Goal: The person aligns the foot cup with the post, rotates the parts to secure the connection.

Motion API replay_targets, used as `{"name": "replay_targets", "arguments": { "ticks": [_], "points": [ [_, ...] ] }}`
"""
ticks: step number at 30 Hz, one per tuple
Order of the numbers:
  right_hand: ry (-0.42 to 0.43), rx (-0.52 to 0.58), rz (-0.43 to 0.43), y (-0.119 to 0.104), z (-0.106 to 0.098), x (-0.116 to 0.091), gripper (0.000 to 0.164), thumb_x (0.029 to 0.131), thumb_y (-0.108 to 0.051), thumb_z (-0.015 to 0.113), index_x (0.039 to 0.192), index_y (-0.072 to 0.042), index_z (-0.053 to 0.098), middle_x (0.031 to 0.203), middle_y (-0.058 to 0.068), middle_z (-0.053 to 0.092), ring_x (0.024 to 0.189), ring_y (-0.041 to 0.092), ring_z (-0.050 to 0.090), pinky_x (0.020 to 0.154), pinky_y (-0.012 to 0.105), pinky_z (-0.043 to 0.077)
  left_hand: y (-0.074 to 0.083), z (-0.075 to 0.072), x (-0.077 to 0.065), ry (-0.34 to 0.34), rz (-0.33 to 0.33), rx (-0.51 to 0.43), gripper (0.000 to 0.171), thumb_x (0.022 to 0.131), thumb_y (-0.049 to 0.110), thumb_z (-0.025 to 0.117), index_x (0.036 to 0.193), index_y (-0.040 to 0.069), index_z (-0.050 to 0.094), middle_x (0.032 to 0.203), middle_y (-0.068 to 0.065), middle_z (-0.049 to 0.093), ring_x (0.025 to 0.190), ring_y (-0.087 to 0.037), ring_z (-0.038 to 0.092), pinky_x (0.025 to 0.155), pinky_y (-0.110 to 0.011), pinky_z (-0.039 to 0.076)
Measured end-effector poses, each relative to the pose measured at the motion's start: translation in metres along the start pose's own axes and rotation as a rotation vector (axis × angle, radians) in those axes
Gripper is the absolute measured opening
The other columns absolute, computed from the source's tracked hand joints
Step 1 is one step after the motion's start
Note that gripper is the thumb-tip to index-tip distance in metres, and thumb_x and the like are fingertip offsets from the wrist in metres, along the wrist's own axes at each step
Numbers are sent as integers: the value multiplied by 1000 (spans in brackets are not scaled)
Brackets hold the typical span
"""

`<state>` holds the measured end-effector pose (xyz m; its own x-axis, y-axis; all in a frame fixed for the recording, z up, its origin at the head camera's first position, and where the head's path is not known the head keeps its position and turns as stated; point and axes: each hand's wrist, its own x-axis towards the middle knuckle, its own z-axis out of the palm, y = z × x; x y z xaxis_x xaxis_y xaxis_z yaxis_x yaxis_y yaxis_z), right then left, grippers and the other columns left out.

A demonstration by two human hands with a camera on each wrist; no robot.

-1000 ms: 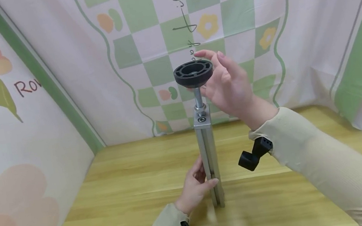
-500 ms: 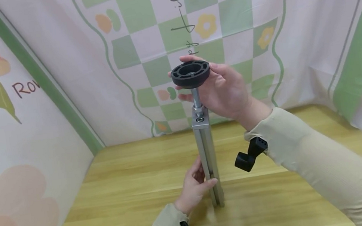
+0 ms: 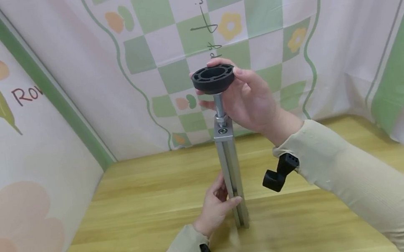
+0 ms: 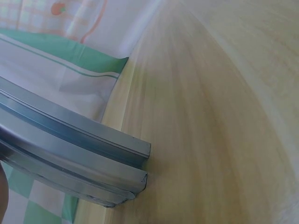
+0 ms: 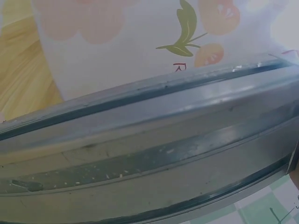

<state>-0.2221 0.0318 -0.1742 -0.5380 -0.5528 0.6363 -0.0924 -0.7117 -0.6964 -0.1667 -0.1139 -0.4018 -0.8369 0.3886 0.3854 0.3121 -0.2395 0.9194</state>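
A silver aluminium profile (image 3: 231,164) stands upright on the table in the head view, with a metal end plate (image 3: 224,136) on top. From that plate rises a threaded rod (image 3: 219,106) with a nut, topped by a black round levelling foot (image 3: 213,84), hollow side up. My right hand (image 3: 252,101) grips the foot's rim, thumb at its right edge and fingers behind it, partly hidden. Low on the profile, my left hand (image 3: 214,210) holds it with the thumb across the near face. The left wrist view shows the slotted profile's (image 4: 70,144) lower end near the wood.
The wood-grain table (image 3: 146,200) spreads around the profile. A printed curtain (image 3: 161,42) hangs behind, and another printed sheet (image 3: 38,150) closes the left side. Each wrist wears a small black mount, the right mount (image 3: 279,173) hanging near the profile.
My right hand has moved left from beside the levelling foot and closed its thumb and fingers on the rim. The foot has tipped slightly. My left hand keeps its hold on the profile.
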Motion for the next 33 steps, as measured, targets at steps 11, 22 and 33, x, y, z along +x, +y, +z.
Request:
{"name": "replay_targets", "arguments": {
  "ticks": [11, 22, 33],
  "points": [
    [38, -25, -31, 1, 2, 0, 32, 85, -36, 58, 112, -20, 54, 114, 7, 58, 97, 20, 57, 89, 39, 42, 2, 0, 1, -4, -7, 8, 76, 86, 2, 65, 149, 3, 23, 144, -26, 37, 117, -5, 47, 100, -20, 40],
    [51, -43, -25, 1, 5, 1, 33, 84, -35, 62, 111, -19, 52, 109, 6, 57, 98, 20, 57, 89, 37, 43, 3, 0, 0, 2, -12, 12, 76, 85, 0, 64, 149, 2, 23, 142, -27, 38, 116, -5, 48, 99, -20, 40],
    [161, -158, -106, -1, 2, 0, 30, 82, -21, 69, 104, -16, 50, 110, 9, 46, 101, 17, 54, 88, 29, 43, 4, 0, -1, 1, -23, 28, 75, 85, -1, 64, 148, 0, 23, 139, -27, 40, 113, -5, 49, 98, -20, 41]
  ]
}}
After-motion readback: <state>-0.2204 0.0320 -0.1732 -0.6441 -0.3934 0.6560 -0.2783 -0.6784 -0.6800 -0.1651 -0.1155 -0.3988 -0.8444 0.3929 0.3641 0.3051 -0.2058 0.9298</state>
